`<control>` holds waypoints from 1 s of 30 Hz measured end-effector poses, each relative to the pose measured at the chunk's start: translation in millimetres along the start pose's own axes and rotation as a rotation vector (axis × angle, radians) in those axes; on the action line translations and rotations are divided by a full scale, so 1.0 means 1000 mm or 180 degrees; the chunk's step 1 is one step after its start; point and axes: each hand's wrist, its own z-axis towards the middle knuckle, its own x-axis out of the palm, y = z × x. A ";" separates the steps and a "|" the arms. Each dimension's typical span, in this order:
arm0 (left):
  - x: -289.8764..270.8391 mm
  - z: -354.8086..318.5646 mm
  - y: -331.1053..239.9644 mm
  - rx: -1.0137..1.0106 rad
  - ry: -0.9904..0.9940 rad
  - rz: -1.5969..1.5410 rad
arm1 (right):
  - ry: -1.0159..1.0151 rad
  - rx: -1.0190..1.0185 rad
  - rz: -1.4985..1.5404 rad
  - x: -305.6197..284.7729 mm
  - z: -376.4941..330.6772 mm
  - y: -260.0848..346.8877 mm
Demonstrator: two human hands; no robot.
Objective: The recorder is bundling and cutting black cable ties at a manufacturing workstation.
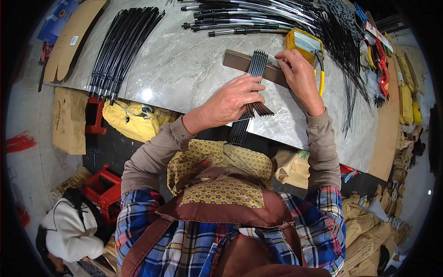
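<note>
- Well, the left hand (235,99) is wrapped around a bundle of dark thin rods (258,65), which lies at about one o'clock from the centre of the view and crosses over the brown bar (235,60).
- The right hand (301,76), at about two o'clock, has thumb and fingers drawn close together near the rod tips; I cannot tell whether a small piece is pinched between them.
- To steady the bundle well, the left grip should sit close behind the bar and press evenly, so that no rod rolls over its neighbour.
- Level tips would help too: resting the rods flat across the bar gives the right fingers an even row to work against.
- The right wrist is best held clear of the yellow-handled tool (321,82) at its three o'clock, and of the yellow box (304,42) at its twelve.
- As for looks, the rods are slim, dark grey to black, and lined up side by side above the left hand, with tips pointing to twelve.
- Just below that hand, brownish ends splay toward four o'clock, while black lengths hang past the table (184,60) edge toward six; whether these are the same pieces is hidden by the fingers.
</note>
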 end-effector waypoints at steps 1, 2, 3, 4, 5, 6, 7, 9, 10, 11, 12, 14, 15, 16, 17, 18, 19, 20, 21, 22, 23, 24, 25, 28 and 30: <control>0.000 0.000 0.000 -0.0014 -0.0010 -0.0034 | 0.0001 0.0009 -0.0078 0.000 0.000 0.001; 0.000 0.000 0.001 -0.0028 -0.0019 -0.0068 | 0.0002 0.0018 -0.0156 0.001 0.001 0.003; 0.000 0.001 0.001 -0.0042 -0.0028 -0.0102 | 0.0002 0.0028 -0.0234 0.001 0.001 0.004; 0.000 0.001 0.001 -0.0055 -0.0036 -0.0137 | 0.0002 0.0038 -0.0313 0.001 0.002 0.005; 0.000 0.001 0.001 -0.0051 -0.0037 -0.0137 | -0.0001 0.0038 -0.0316 0.001 0.002 0.004; 0.000 0.001 0.001 -0.0048 -0.0058 -0.0145 | -0.0026 -0.0017 -0.0306 0.001 0.003 0.003; 0.001 0.001 0.002 -0.0046 -0.0079 -0.0153 | -0.0051 -0.0071 -0.0295 0.001 0.003 0.002; 0.001 0.001 0.002 -0.0042 -0.0120 -0.0169 | -0.0099 -0.0181 -0.0275 0.001 0.005 -0.001; 0.002 0.001 0.002 -0.0046 -0.0122 -0.0169 | -0.0095 -0.0183 -0.0273 0.001 0.005 -0.001; 0.002 0.001 0.003 -0.0035 -0.0120 -0.0167 | -0.0082 -0.0173 -0.0234 0.001 0.005 -0.002; 0.002 0.001 0.003 -0.0025 -0.0117 -0.0164 | -0.0069 -0.0163 -0.0195 0.001 0.006 -0.002; 0.002 0.000 0.004 -0.0004 -0.0111 -0.0158 | -0.0043 -0.0144 -0.0117 0.001 0.006 -0.002; 0.003 0.000 0.005 0.0003 -0.0111 -0.0158 | -0.0048 -0.0143 -0.0121 0.001 0.006 -0.002; 0.004 0.000 0.005 0.0009 -0.0105 -0.0132 | -0.0055 -0.0128 -0.0053 0.001 0.006 -0.002; 0.004 -0.001 0.006 0.0016 -0.0100 -0.0105 | -0.0062 -0.0115 0.0015 0.001 0.006 -0.002; 0.004 -0.001 0.006 0.0022 -0.0095 -0.0076 | -0.0070 -0.0103 0.0083 0.002 0.007 -0.001; 0.004 -0.001 0.006 0.0028 -0.0092 -0.0047 | -0.0077 -0.0092 0.0151 0.002 0.007 -0.001; 0.004 -0.001 0.006 0.0026 -0.0096 -0.0046 | -0.0074 -0.0096 0.0150 0.002 0.007 0.000; 0.004 -0.001 0.006 0.0023 -0.0101 -0.0048 | -0.0084 -0.0140 0.0043 0.003 0.008 0.000; 0.004 -0.001 0.006 0.0020 -0.0105 -0.0051 | -0.0093 -0.0185 -0.0064 0.004 0.008 0.000; 0.004 -0.001 0.005 0.0016 -0.0110 -0.0054 | -0.0102 -0.0230 -0.0171 0.004 0.009 0.000; 0.004 -0.001 0.005 0.0012 -0.0115 -0.0057 | -0.0111 -0.0275 -0.0278 0.005 0.010 0.000; 0.004 -0.001 0.005 0.0012 -0.0118 -0.0054 | -0.0111 -0.0279 -0.0278 0.006 0.010 0.000; 0.005 0.000 0.006 0.0036 -0.0154 -0.0031 | -0.0264 -0.0463 -0.0279 0.009 0.010 -0.003; 0.005 0.000 0.005 0.0047 -0.0169 -0.0021 | -0.0318 -0.0528 -0.0282 0.010 0.010 -0.005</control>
